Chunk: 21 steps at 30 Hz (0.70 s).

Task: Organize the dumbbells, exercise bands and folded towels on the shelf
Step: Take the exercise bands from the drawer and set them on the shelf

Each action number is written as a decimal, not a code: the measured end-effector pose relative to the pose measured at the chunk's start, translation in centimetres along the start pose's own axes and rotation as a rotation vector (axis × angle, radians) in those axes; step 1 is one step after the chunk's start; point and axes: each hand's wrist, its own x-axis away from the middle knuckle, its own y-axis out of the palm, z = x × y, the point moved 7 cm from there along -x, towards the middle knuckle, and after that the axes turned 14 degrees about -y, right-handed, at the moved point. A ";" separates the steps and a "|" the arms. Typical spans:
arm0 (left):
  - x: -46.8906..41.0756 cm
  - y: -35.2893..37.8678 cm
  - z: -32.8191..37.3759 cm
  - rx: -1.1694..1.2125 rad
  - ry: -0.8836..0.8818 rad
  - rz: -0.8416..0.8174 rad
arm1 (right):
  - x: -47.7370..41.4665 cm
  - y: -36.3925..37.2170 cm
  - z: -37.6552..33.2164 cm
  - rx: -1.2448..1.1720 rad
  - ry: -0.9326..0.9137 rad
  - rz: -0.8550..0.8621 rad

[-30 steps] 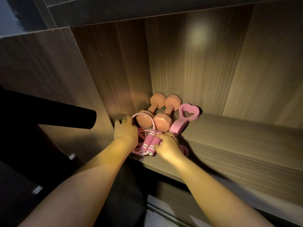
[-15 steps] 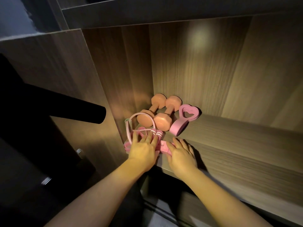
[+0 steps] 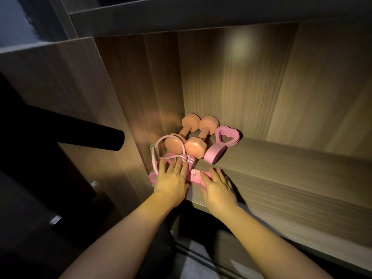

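Two peach dumbbells (image 3: 193, 140) lie side by side in the shelf's back left corner. To their right a pink band (image 3: 219, 149) with a heart-shaped end rests on the shelf. A pink skipping rope (image 3: 161, 150) with striped handles and a flat pink band (image 3: 195, 176) lie near the front edge. My left hand (image 3: 171, 182) presses flat on the rope handles, fingers straight. Beside it, my right hand (image 3: 218, 187) lies flat on the flat band's right end. No towels are in view.
The wooden shelf board (image 3: 291, 178) runs on to the right. A vertical side panel (image 3: 128, 109) closes the corner on the left. A dark cylindrical bar (image 3: 96, 137) juts out at the left, in front of the panel. Another board (image 3: 201, 15) sits overhead.
A second ago my hands gripped the rope bundle. Both now lie flat on the rope handles and the band near the shelf's front edge. Since half a second ago, almost nothing moved.
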 end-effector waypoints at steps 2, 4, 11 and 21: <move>0.9 -0.5 0.0 0.021 -0.003 0.033 | 1.4 -1.0 -0.4 0.026 0.006 -0.030; 2.3 -1.0 0.0 0.058 0.025 0.088 | 3.0 -2.6 -0.8 0.061 0.018 -0.050; 10.9 -5.9 -1.0 0.225 0.029 0.177 | 10.7 -9.2 -2.1 0.131 0.065 -0.011; 29.5 -5.6 1.5 0.551 -0.076 -0.013 | 32.0 -7.5 -7.6 -0.016 0.172 0.103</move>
